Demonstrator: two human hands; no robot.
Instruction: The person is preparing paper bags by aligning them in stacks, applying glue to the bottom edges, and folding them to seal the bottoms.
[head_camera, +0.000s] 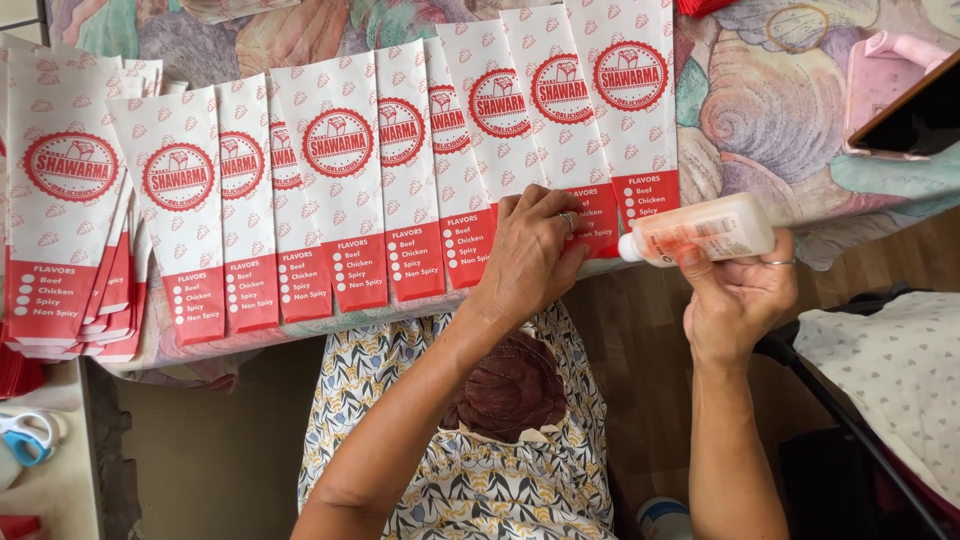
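Bright, even daylight, soft shadows under table edge, sharp focus, slight wide-angle bend at edges

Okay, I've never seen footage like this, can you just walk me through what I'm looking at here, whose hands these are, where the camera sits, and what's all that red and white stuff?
There is no machine here. A person wears one camera on the head, looking down, so you see their own two bare hands and their patterned clothing below.

The red and white things are flat paper bags, fanned out in an overlapping row along the edge of a table covered with a shell-patterned cloth. A thicker stack of the same bags lies at the far left.

The left hand presses its fingertips on the red lower end of one bag. The right hand holds a small white squeeze bottle sideways, its nozzle pointing toward the left hand.

Scissors with blue handles lie at the lower left, and a pink device rests at the upper right.
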